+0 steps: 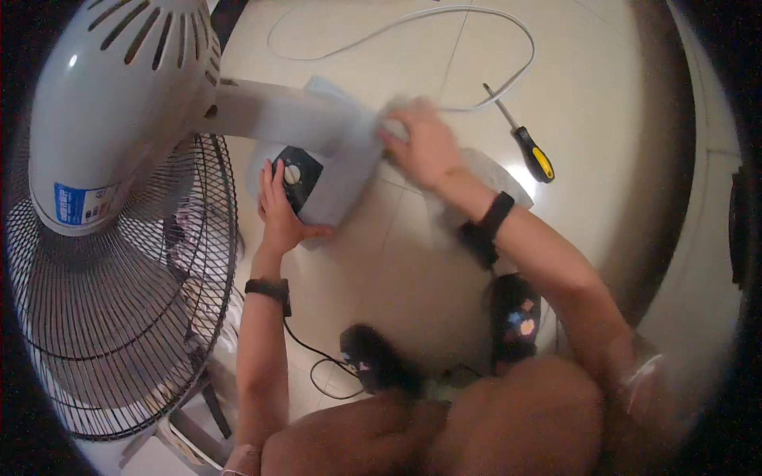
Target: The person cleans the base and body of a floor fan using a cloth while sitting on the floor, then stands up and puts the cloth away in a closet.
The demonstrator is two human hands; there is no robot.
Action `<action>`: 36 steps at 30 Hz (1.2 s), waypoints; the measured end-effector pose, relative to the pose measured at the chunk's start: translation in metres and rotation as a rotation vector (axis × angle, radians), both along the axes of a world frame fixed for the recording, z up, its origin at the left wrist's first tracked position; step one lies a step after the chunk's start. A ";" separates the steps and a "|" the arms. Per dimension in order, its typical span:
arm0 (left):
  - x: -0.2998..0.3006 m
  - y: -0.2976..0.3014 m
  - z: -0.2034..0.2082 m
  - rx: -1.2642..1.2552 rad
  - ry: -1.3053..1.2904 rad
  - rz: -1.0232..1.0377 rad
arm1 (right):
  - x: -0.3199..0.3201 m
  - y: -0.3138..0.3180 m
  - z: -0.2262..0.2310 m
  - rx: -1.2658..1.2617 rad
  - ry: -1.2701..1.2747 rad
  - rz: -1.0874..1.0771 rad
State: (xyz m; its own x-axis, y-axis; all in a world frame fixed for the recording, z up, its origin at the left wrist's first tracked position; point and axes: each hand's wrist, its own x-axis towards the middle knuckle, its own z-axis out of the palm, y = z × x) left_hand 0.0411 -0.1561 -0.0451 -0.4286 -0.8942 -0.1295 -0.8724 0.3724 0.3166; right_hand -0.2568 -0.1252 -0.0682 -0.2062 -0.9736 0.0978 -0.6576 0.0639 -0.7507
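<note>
A grey electric fan lies tipped over, its motor housing and black wire grille filling the left side. From the housing a pale neck runs to the grey fan base, which has a dark control panel with a round knob. My left hand grips the base, fingers on the panel and thumb along the near edge. At the base's right end, my right hand is closed and smeared by motion. What its fingertips pinch cannot be made out.
A screwdriver with a black and yellow handle lies on the tiled floor to the right. A white cord loops at the back. Near my dark shoes lies a thin black cable. Beneath my right wrist is a greyish shape.
</note>
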 end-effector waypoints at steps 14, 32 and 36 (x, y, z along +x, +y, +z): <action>0.037 -0.005 -0.009 -0.103 0.028 -0.035 | 0.033 -0.020 0.010 0.034 0.248 0.028; 0.001 0.001 0.013 -0.021 -0.338 0.092 | 0.013 -0.018 0.015 0.269 0.151 0.173; -0.016 0.002 0.010 -0.149 -0.182 0.234 | 0.022 -0.016 0.006 0.239 0.130 0.161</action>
State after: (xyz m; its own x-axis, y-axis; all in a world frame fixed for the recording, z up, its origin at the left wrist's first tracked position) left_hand 0.0254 -0.1546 -0.0355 -0.1910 -0.9805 -0.0453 -0.9771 0.1855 0.1044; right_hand -0.2351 -0.1409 -0.0623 -0.0480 -0.9913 -0.1225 -0.7633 0.1155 -0.6356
